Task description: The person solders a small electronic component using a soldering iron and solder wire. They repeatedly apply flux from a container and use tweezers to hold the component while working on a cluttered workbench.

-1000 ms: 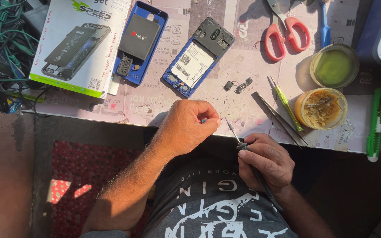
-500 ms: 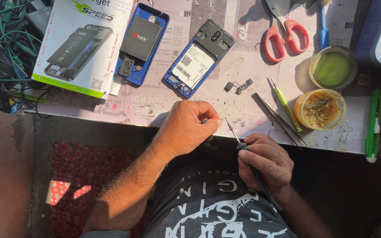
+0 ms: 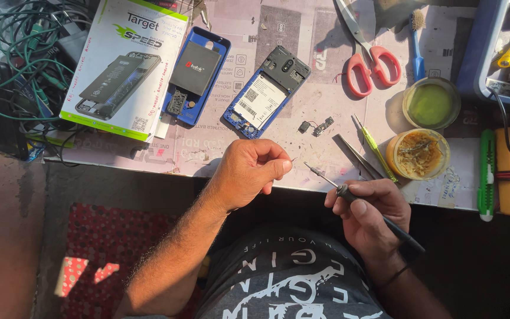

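The left hand (image 3: pixel 249 171) pinches something tiny, seemingly a wire or screw; the right hand (image 3: pixel 370 212) grips a thin soldering iron (image 3: pixel 349 195). The opened blue phone (image 3: pixel 267 91) lies beyond on the worktop (image 3: pixel 208 153). Bringing tip to piece likely needs steadiness.

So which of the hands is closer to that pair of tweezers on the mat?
Right. The right hand sits just below the tweezers; the left hand is farther off to their left.

Slim black-handled screwdriver (image 3: pixel 358 204), tip up-left, tilted.
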